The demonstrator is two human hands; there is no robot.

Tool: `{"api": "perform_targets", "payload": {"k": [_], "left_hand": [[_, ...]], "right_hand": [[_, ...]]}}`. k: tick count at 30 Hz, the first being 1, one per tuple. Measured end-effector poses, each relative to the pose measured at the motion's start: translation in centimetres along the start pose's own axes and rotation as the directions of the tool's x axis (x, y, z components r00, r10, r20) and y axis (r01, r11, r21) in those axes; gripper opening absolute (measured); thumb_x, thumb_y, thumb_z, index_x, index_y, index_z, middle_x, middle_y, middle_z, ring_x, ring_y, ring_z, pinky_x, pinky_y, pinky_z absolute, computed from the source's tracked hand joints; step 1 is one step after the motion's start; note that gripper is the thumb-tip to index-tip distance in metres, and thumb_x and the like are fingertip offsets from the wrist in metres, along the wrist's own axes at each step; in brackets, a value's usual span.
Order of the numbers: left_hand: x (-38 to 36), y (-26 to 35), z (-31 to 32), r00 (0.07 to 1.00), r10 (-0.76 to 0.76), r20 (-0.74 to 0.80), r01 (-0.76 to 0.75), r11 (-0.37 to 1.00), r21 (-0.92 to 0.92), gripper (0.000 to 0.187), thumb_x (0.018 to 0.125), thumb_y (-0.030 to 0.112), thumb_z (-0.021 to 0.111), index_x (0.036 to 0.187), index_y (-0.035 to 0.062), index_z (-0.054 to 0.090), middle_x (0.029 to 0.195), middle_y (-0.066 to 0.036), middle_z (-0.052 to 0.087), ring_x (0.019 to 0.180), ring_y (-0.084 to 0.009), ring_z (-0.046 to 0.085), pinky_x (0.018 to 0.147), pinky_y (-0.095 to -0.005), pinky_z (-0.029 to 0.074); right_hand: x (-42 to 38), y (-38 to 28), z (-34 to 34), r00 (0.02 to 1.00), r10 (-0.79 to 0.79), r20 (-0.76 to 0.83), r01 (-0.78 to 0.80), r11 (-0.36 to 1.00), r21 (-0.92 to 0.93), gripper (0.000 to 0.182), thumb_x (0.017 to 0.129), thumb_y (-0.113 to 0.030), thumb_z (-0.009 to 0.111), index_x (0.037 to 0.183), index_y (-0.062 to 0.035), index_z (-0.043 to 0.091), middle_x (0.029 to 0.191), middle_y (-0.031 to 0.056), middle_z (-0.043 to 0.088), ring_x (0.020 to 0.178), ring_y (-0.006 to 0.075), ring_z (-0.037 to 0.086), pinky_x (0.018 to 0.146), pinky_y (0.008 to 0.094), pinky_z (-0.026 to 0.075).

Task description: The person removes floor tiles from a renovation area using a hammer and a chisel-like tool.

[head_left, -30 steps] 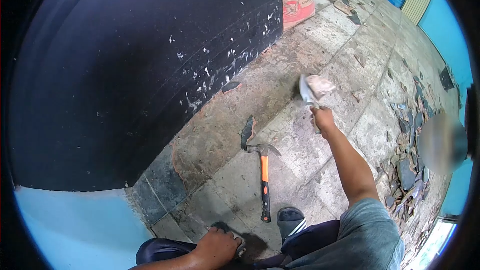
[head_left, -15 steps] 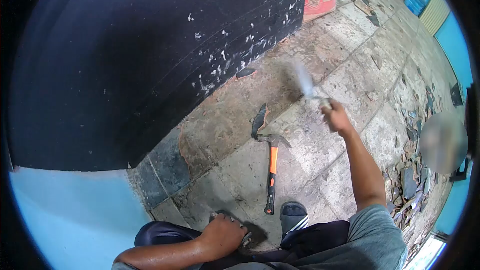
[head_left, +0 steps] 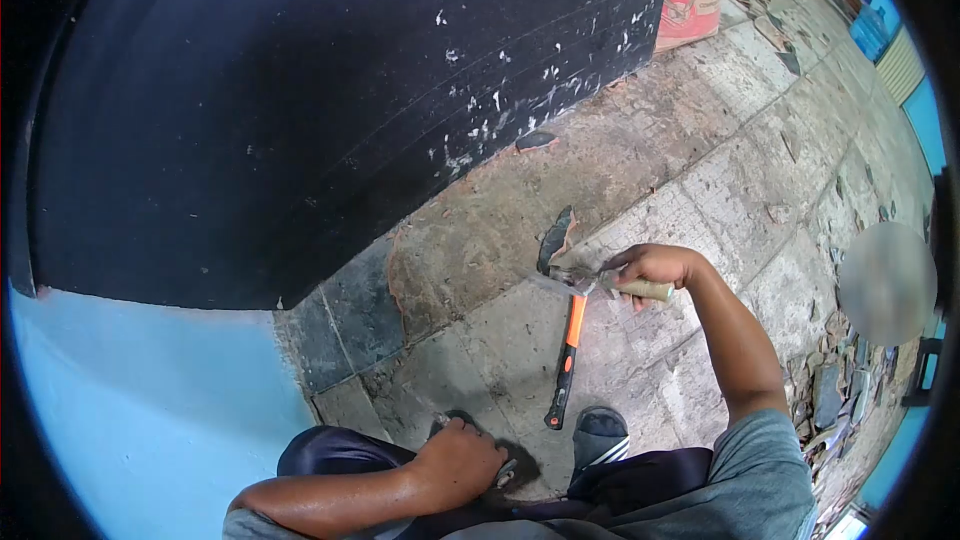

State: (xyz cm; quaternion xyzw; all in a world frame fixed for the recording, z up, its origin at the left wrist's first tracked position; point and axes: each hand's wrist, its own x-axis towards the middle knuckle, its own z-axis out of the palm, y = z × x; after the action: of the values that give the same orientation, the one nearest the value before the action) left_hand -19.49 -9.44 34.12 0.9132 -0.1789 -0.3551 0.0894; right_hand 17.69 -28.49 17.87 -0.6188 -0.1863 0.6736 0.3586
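Note:
My right hand (head_left: 655,268) is closed on a trowel (head_left: 648,290) with a pale handle. Its blurred metal blade points left, over the head of a claw hammer (head_left: 567,360). The hammer has an orange and black handle and lies on the floor tiles. Just above the hammer head lies a dark broken tile piece (head_left: 555,238). My left hand (head_left: 465,460) rests low by my left foot, back upward; its fingers are mostly hidden, and I cannot make out whether it holds anything.
A black wall (head_left: 300,140) with white chips rises at the left, above a light blue wall part (head_left: 160,380). A paper sack (head_left: 690,0) stands at its far corner. Tile rubble (head_left: 828,395) lies at the right, and a blue water bottle (head_left: 870,32) stands at the far right.
My right hand has brought the trowel down and toward me, turning the blade left over the hammer head. The view has shifted slightly. My left hand stays by my foot.

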Motion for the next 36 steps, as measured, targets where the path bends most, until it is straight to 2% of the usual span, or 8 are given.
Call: {"api": "perform_targets", "payload": {"k": [4,13,17,21,24,27,30,36], "left_hand": [[0.6,0.2,0.0,0.995,0.041,-0.087,-0.039,0.999,0.022,0.016,0.088,0.02,0.061,0.091,0.0115,0.074,0.083,-0.01,0.071,0.081,-0.028,0.071,0.075,-0.0406,0.049],[0.2,0.1,-0.6,0.997,-0.005,0.078,0.003,1.0,0.03,0.022,0.09,0.02,0.059,0.105,0.0103,0.072,0.092,-0.01,0.071,0.086,-0.0294,0.071,0.081,-0.0414,0.051],[0.0,0.1,-0.8,0.998,-0.007,0.066,0.005,1.0,0.027,0.023,0.09,0.02,0.059,0.105,0.0097,0.072,0.093,-0.011,0.071,0.086,-0.0297,0.071,0.08,-0.0411,0.051],[0.2,0.0,-0.7,0.998,-0.007,0.061,0.006,1.0,0.022,0.023,0.089,0.02,0.059,0.105,0.0098,0.072,0.094,-0.011,0.071,0.086,-0.0299,0.071,0.08,-0.0414,0.051],[0.4,-0.2,-1.2,0.998,0.005,0.069,-0.007,1.0,0.025,0.022,0.089,0.02,0.059,0.104,0.01,0.073,0.093,-0.011,0.071,0.086,-0.0299,0.071,0.08,-0.0412,0.051],[0.8,-0.3,-0.9,0.999,0.015,0.048,-0.016,1.0,0.018,0.022,0.089,0.02,0.059,0.103,0.0102,0.073,0.091,-0.011,0.072,0.086,-0.0298,0.071,0.08,-0.0409,0.051],[0.8,-0.3,-0.6,1.0,0.016,0.024,-0.017,0.999,0.033,0.021,0.088,0.02,0.06,0.102,0.0099,0.073,0.089,-0.01,0.072,0.085,-0.0296,0.071,0.08,-0.0408,0.051],[0.5,-0.3,-0.6,1.0,0.005,0.026,-0.005,1.0,0.024,0.021,0.088,0.019,0.06,0.101,0.0086,0.073,0.089,-0.01,0.072,0.084,-0.0288,0.071,0.079,-0.0404,0.05]], "right_hand": [[-2.4,-1.5,-2.4,0.995,-0.086,-0.058,0.07,0.968,-0.239,0.048,0.09,-0.011,0.066,0.133,0.008,0.056,0.092,0.0135,0.072,0.072,0.0245,0.074,0.064,0.0354,0.06],[-2.9,-3.8,-3.7,0.995,0.091,-0.035,-0.096,0.98,-0.174,0.03,0.091,-0.012,0.067,0.113,0.0092,0.068,0.09,0.0181,0.074,0.069,0.026,0.075,0.058,0.0367,0.059],[-2.7,-0.8,-7.9,0.936,-0.033,-0.351,0.026,0.999,-0.025,0.029,0.092,-0.012,0.065,0.113,0.0074,0.066,0.084,0.0149,0.071,0.063,0.0248,0.07,0.057,0.0383,0.06],[-3.2,-0.6,-7.4,0.62,-0.149,-0.77,0.081,0.989,-0.126,0.032,0.093,-0.01,0.063,0.119,0.0073,0.064,0.085,0.0158,0.069,0.061,0.0229,0.067,0.055,0.0353,0.06],[-4.2,0.9,-7.3,0.876,-0.152,-0.457,0.228,0.967,0.116,0.041,0.093,-0.009,0.061,0.129,0.0107,0.059,0.088,0.0184,0.07,0.063,0.0232,0.068,0.055,0.0335,0.06],[-2.8,0.1,-3.8,0.987,-0.009,-0.158,0.04,0.98,0.193,0.056,0.092,-0.013,0.066,0.143,0.0049,0.05,0.096,0.0206,0.072,0.068,0.0275,0.072,0.06,0.0377,0.062],[-1.5,-2.2,0.1,0.989,-0.09,0.12,0.066,0.979,0.193,0.052,0.096,-0.016,0.06,0.145,-0.0008,0.052,0.102,0.0175,0.07,0.079,0.0256,0.072,0.066,0.036,0.063],[2.7,-3.4,3.2,0.954,-0.231,0.192,0.068,0.789,0.611,0.05,0.104,-0.039,0.053,0.137,-0.0013,0.057,0.114,0.0195,0.066,0.082,0.0262,0.071,0.071,0.0361,0.062]]}}
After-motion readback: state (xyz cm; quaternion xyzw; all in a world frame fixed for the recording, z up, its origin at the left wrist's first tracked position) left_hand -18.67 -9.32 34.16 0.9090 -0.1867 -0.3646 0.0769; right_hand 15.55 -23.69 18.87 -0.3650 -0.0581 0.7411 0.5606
